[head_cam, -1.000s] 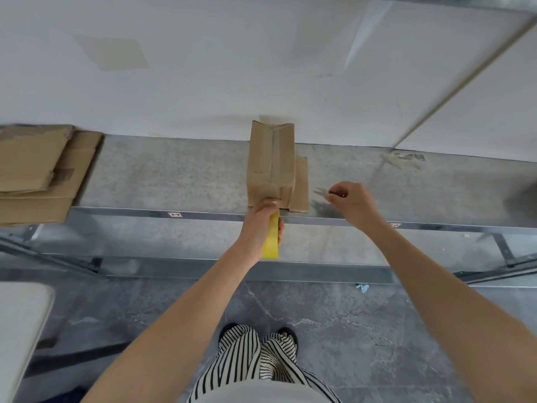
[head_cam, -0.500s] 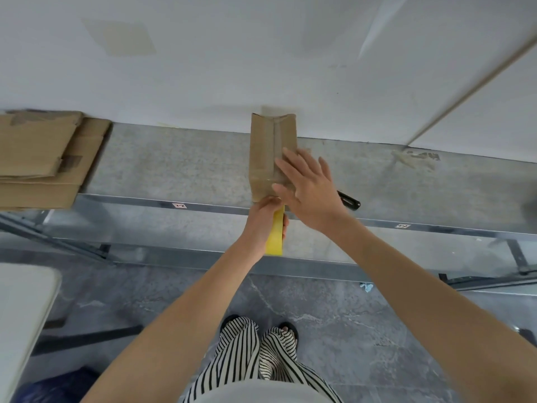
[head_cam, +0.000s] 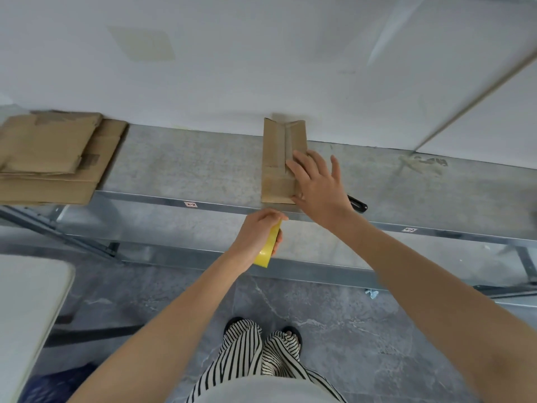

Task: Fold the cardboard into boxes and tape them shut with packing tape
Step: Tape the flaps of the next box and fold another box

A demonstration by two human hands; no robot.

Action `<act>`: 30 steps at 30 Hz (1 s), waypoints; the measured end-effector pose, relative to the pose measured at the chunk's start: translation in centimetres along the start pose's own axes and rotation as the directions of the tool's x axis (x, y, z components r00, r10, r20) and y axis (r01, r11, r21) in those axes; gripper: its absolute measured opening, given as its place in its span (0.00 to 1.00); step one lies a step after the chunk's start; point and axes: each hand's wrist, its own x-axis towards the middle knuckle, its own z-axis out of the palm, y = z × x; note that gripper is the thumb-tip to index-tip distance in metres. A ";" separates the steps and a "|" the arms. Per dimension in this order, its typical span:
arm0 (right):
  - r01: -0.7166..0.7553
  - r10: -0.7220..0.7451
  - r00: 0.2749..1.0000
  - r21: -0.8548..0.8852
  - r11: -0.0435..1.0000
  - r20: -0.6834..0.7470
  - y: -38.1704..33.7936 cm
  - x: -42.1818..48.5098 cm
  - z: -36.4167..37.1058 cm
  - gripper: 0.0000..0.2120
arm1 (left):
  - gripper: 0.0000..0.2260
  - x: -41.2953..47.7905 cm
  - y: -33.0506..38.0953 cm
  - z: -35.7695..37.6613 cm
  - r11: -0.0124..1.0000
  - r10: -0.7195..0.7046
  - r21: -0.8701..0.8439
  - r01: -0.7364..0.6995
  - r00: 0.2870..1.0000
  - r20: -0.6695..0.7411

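the box (head_cam: 279, 158) sits on the bench (head_cam: 189, 170), far end at the wall (head_cam: 261, 68). my right hand (head_cam: 316, 181) lies spread flat on its right side, fingers pressing by the seam (head_cam: 286, 146); my left hand (head_cam: 258, 237) is curled round the yellow tape (head_cam: 267, 248) just off the near edge. i'd rub firmly along the seam, near to far, so the strip beds down. the strip is hard to make out, and i can't tell if it's cut from the roll. a black tool (head_cam: 359, 204) hides partly behind my wrist.
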 end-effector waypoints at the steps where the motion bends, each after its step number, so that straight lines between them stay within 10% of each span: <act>1: 0.007 -0.006 1.000 -0.007 1.000 0.023 0.1 0.0 -0.6 0.37 | 0.08 -0.2 0.4 -0.3 1.000 0.012 0.019 -0.012 1.000 0.006; 7: 0.097 -0.014 0.981 0.431 0.897 -0.193 -1.5 -1.9 -5.6 0.25 | 0.05 -1.7 2.8 -1.4 0.997 0.058 0.043 -0.062 0.994 0.092; 13: -0.069 0.006 0.996 0.728 0.682 0.089 -3.8 -2.6 -6.5 0.09 | 0.13 -3.0 4.5 -1.6 0.986 0.155 0.046 -0.163 0.978 0.137; 30: 0.278 -0.108 0.941 0.553 0.785 -0.319 -5.1 -1.6 -6.9 0.05 | 0.14 -3.9 6.7 -3.6 0.988 0.120 0.078 -0.135 0.979 0.167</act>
